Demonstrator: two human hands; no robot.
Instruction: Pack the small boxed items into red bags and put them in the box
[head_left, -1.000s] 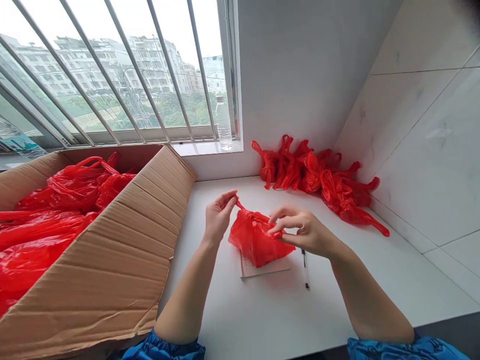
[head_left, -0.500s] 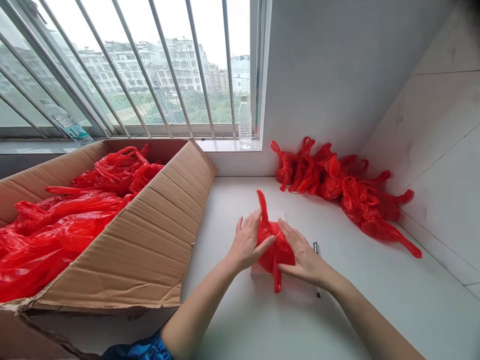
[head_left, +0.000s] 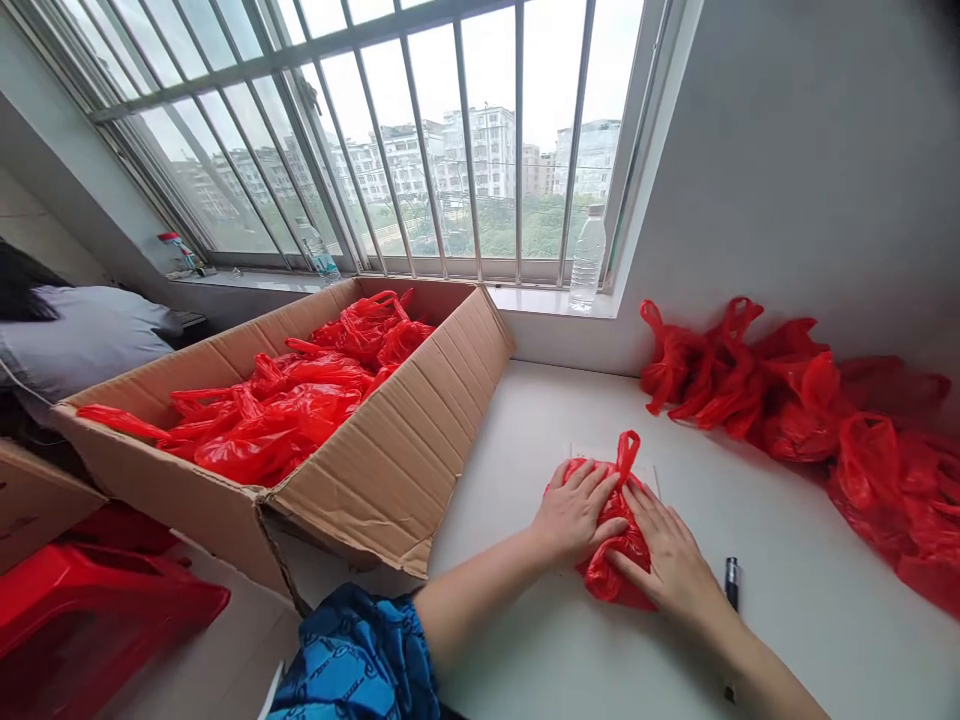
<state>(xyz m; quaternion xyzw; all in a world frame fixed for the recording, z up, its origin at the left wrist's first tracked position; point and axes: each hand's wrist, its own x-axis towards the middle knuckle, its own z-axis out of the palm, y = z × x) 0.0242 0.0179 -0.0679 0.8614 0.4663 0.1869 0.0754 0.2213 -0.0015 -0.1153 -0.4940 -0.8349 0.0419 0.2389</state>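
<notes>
At the far left you have a person in a grey top point(head_left: 75, 340), turned away from you, and below them sits a red plastic stool point(head_left: 97, 610) (only part of it shows, so that name is loose). Next comes an open cardboard box point(head_left: 375, 470) on the bench, heaped with loose red plastic bags point(head_left: 300, 410). Behind it, a small water bottle point(head_left: 319, 250) stands on the window sill, and your blue sleeve point(head_left: 356, 655) runs in at the bottom edge.

Your left hand point(head_left: 574, 515) lies open and flat, fingers spread, pressing down on a folded red plastic bag point(head_left: 611, 560) without gripping it. The bag sits on the bench in front of you, on a sheet of paper point(head_left: 645, 478), with its handle loop point(head_left: 626, 455) standing up past your fingers. Your right hand point(head_left: 667, 560) lies open on the bag too, just beside the left. To its right are a black pen point(head_left: 731, 585) and, on the sill, a taller water bottle point(head_left: 587, 260). Farther right, a pile of red bags point(head_left: 787, 400) lies along the wall.
</notes>
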